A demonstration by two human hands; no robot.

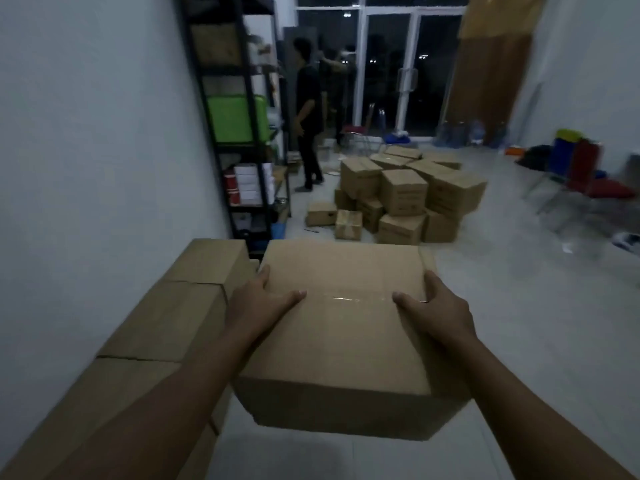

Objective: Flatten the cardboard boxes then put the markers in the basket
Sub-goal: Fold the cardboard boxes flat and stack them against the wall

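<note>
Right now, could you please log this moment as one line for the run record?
stage: flattening not begun | left hand: holds cardboard box left edge | right hand: holds right edge | box: taped shut | markers, basket: not seen

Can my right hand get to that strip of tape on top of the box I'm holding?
Probably yes. The right hand already grips the cardboard box at its right edge, thumb lying on top beside the clear tape, and nothing covers the strip. The left hand grips the opposite edge.

1. A plain brown cardboard box (341,337) is still assembled, its top flaps closed and sealed with clear tape along the middle seam; it sits level, above the pale floor (519,341).
2. A row of similar closed boxes (166,317) stands just left of it, along the wall.
</note>
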